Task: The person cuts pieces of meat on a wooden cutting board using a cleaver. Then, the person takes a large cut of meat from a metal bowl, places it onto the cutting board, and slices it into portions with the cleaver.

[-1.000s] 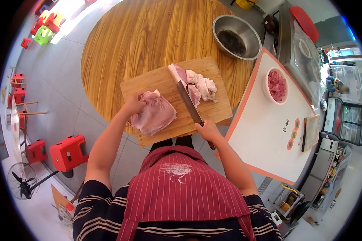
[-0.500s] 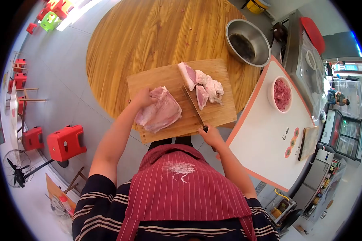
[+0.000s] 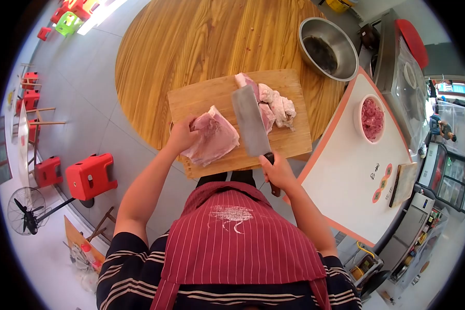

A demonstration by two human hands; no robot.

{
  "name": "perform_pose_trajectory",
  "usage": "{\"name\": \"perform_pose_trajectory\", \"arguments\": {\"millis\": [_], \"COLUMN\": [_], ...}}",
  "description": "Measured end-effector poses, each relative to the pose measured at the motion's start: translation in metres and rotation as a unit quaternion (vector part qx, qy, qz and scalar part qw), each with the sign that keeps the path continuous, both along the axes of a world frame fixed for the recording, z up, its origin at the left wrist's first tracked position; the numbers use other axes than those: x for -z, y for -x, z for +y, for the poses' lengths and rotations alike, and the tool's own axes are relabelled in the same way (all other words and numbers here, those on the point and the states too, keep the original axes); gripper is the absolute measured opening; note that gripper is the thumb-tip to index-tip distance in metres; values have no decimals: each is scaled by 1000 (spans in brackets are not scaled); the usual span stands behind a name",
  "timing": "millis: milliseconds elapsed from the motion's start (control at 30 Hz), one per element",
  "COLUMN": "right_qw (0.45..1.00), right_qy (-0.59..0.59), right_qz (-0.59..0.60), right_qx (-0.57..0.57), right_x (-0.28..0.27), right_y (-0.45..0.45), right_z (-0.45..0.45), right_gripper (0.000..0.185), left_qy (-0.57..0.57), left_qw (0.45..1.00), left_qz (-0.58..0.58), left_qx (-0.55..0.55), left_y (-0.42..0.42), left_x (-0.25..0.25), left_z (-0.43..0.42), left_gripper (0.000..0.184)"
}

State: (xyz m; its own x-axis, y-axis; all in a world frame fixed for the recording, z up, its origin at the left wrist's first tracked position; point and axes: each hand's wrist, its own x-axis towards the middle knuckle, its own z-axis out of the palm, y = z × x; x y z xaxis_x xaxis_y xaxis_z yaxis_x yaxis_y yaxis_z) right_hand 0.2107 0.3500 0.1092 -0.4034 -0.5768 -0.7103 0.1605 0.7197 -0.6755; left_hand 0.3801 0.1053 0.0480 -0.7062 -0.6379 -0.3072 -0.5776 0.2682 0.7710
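Note:
A wooden cutting board [image 3: 191,103] lies on the round wooden table near my body. On its left part rests a large slab of raw meat [image 3: 214,139], and my left hand [image 3: 183,135] grips its upper left edge, fingers closed. My right hand [image 3: 277,170] is wrapped round the handle of a cleaver [image 3: 251,121]. The broad blade lies flat to view, between the slab and the cut meat pieces [image 3: 279,107] on the right. It partly hides some of those pieces.
A metal bowl [image 3: 328,49] stands at the table's right edge. On the white side table [image 3: 346,175] are a bowl of cut meat [image 3: 372,119] and a small board [image 3: 403,185]. A red stool [image 3: 92,176] and a fan [image 3: 28,212] stand left. A person [image 3: 443,128] is far right.
The cleaver blade has turned from edge-on to showing its broad side. My left hand still holds the slab. The whole view has shifted somewhat.

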Motion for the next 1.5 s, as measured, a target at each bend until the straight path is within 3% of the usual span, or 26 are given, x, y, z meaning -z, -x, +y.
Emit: {"name": "perform_pose_trajectory", "arguments": {"millis": [33, 133, 267, 500, 633, 767, 833, 900, 967, 1000, 1067, 1133, 1167, 1267, 1333, 1367, 1433, 1500], "right_qw": [998, 992, 983, 978, 987, 989, 990, 991, 977, 990, 987, 981, 993, 992, 977, 976, 973, 971], "right_qy": [27, 38, 39, 35, 53, 54, 52, 48, 121, 84, 93, 135, 101, 84, 101, 105, 110, 114], "right_qz": [-64, -109, -176, -202, -151, -131, -123, -117, 148, 92, 113, 137, 56, 9, 28, 35, 50, 68], "right_qx": [-9, -56, -26, -27, -30, -35, -37, -40, -92, -73, -63, -4, 20, 98, 186, 186, 199, 198], "right_x": [-10, -12, -5, 20, 21, 26, 26, 37, 70, 53, 62, 87, 63, 42, 41, 36, 24, 23], "right_y": [-3, -16, -33, -57, -75, -100, -107, -121, -138, -132, -126, -125, -114, -86, -67, -59, -47, -42], "right_z": [-6, -21, -37, -88, -90, -78, -72, -62, -55, -58, -50, -29, -22, 8, 29, 35, 46, 54], "right_gripper": [28, 23, 23, 22, 24, 25, 27, 30, 36, 37, 33, 27, 25, 21, 19, 19, 16, 17], "left_qy": [9, 13, 11, 22, -47, -46, 69, 84, 100, 104, 115, 193, 191, 153, 226, 230, 376, 423], "left_qw": [1000, 998, 997, 995, 992, 991, 990, 989, 987, 988, 983, 971, 971, 979, 955, 954, 880, 850], "left_qz": [-2, 17, -19, -84, -101, -120, -112, -99, -85, -38, 9, 112, 110, 129, 145, 152, 209, 210], "left_qx": [-25, -58, -77, -57, -55, -33, -52, -66, -87, -109, -143, -86, -96, -36, 122, 121, 202, 234], "left_y": [1, 3, -1, -2, -8, -19, -23, -29, -36, -37, -33, -33, -28, 4, 24, 32, 45, 48], "left_x": [3, 2, 9, 31, 44, 50, 54, 64, 62, 48, 31, 24, 21, 0, -34, -44, -59, -67], "left_z": [-1, -1, -9, -30, -40, -38, -26, -21, -11, 0, 9, 19, 18, 3, -5, -7, -6, 1], "left_gripper": [30, 30, 30, 30, 33, 30, 30, 29, 27, 26, 27, 29, 29, 29, 25, 25, 23, 25]}}
